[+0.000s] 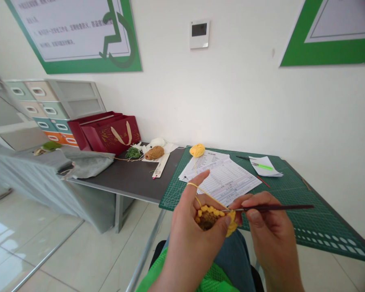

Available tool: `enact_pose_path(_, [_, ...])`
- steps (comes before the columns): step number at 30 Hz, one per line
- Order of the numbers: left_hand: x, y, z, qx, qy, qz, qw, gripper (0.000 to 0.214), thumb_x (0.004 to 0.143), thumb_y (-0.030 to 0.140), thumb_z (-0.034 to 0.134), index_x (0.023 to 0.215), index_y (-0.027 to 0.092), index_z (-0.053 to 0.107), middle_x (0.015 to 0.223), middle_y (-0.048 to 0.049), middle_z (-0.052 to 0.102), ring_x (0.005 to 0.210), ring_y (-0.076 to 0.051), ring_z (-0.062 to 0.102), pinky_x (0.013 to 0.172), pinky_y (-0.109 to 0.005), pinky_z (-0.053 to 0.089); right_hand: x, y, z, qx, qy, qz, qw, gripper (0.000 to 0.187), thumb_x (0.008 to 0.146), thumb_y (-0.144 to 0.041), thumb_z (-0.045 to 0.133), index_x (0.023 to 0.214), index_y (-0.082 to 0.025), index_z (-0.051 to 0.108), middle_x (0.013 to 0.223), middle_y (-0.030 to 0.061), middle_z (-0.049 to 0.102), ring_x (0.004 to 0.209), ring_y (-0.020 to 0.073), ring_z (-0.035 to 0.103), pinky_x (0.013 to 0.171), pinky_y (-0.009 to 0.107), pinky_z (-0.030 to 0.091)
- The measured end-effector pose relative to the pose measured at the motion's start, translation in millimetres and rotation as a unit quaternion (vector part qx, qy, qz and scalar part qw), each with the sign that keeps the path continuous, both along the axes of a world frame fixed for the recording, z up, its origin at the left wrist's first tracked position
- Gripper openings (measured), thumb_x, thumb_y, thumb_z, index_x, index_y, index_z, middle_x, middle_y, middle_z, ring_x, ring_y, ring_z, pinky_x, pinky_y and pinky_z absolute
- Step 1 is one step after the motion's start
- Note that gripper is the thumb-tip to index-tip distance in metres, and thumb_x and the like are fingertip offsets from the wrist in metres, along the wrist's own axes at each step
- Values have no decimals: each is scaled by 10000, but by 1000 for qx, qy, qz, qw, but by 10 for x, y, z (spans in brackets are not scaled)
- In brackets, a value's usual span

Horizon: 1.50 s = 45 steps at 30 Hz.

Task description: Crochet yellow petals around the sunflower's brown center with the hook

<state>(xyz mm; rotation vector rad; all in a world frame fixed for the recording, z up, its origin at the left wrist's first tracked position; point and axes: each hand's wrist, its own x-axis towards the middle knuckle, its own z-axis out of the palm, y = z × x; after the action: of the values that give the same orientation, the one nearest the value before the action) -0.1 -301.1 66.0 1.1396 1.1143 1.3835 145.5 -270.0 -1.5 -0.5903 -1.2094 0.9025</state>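
My left hand (pixel 194 231) pinches a small crochet piece (pixel 211 213), yellow round the edge and brown inside. Its index finger points up with yellow yarn looped round it, and the strand runs down to the piece. In my right hand (pixel 269 231) is a crochet hook (pixel 280 207) with a dark handle, held nearly level. The hook's thin metal tip meets the yellow edge of the piece. Beyond the hands, a ball of yellow yarn (pixel 197 150) rests at the back of the green cutting mat (pixel 292 194).
Printed sheets (pixel 228 178) lie on the mat, with a white paper pad (pixel 266 166) and pens to their right. Leftward on the dark table are a brown yarn ball (pixel 154 153), green yarn (pixel 133 153), a red gift bag (pixel 109 134) and a drawer unit (pixel 76 95) behind.
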Motion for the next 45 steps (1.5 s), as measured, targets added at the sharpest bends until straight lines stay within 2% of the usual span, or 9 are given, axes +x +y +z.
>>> enact_pose_path(6, [-13,2,13,7,40,-6,999,636,737,114,748,1336,201,551,805,3,730,740,-163,668,673,-247,518,-99,-19,76,5,67,-16,998,75,952,-313,653,927,-242,659,828,22,723,650,130,636,580,242,528])
enact_pose_path(11, [-19,-3,1,9,47,-1,999,632,745,116,737,1338,214,543,811,11,735,738,-163,673,678,-252,523,-116,-23,87,-1,67,-15,998,72,953,-316,656,933,-247,655,846,18,720,625,118,614,572,234,510])
enact_pose_path(19, [-51,11,-32,16,70,-23,997,612,761,113,721,1334,220,533,844,0,750,791,-191,697,714,-292,537,-123,-15,17,-42,126,34,990,109,946,-348,661,914,-245,643,804,14,691,580,89,546,551,198,475])
enact_pose_path(25, [-54,6,-71,24,90,-17,996,571,744,81,710,1282,226,586,929,-29,776,833,-212,724,763,-330,545,-113,-16,-4,-28,118,33,992,97,978,-332,607,934,-249,631,810,17,676,600,98,542,560,205,468])
enact_pose_path(36, [-70,13,-86,23,107,-11,994,528,743,71,696,1241,228,616,1017,-66,773,832,-221,726,747,-337,546,-122,-33,41,-4,96,11,995,96,994,-323,580,955,-245,621,799,16,684,606,108,545,559,214,464])
enact_pose_path(45, [-79,7,-98,17,127,-20,992,227,742,85,677,929,212,661,973,-72,755,860,-225,717,736,-334,553,-133,-46,78,2,87,-3,996,95,1000,-320,570,951,-250,610,786,6,680,601,114,529,551,221,453])
